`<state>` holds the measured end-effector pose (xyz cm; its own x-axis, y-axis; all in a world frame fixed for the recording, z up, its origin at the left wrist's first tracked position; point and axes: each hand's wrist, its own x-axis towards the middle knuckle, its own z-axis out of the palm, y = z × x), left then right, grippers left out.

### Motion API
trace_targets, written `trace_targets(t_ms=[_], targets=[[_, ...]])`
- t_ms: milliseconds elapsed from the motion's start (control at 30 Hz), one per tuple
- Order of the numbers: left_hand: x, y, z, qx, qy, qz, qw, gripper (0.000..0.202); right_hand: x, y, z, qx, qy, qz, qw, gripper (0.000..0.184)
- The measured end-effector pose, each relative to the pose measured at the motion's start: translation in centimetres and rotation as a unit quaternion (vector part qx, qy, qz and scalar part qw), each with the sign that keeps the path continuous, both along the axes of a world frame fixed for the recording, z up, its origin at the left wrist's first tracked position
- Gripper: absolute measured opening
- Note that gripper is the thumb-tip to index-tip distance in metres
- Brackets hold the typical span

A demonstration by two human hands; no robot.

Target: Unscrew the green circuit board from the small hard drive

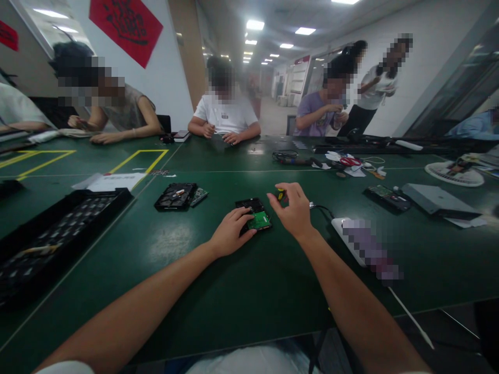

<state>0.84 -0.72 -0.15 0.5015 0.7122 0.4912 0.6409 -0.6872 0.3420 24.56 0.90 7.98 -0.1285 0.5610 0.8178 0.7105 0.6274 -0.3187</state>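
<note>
Right hand closed on a small yellow-and-black tool just right of the hard drive, left hand spread, fingers resting on the drive, drive on the green table, black case left of it, grey box well right

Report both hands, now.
Left hand: open, resting on the green-and-black device.
Right hand: closed, holding a small yellow-and-black object.

Blk hard drive, grn board up, flat on table, partly hidden; small yel/blk tool just R of drive, mostly hidden.
</note>
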Motion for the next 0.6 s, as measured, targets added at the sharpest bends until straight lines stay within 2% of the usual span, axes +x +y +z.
trace_targets(t_ms=[200,400,500,600], targets=[[0.1,-0.2,0.2,0.0,0.015,0.004,1.0,0.043,-0.1,-0.3,0.3,-0.019,-0.015,-0.004,1.0,0.025],[0.0,0.1,-0.1,0.004,0.013,0.004,1.0,0.043,-0.1,-0.2,0.6,-0.035,0.015,-0.035,0.999,0.028],[0.0,0.1,-0.2,0.003,0.011,0.003,1.0,0.042,-0.3,-0.4,0.8,-0.081,0.046,0.03,0.995,0.026],[0.0,0.1,-0.1,0.003,0.009,0.003,1.0,0.042,-0.4,-0.6,1.1,-0.168,0.085,0.128,0.974,0.029]])
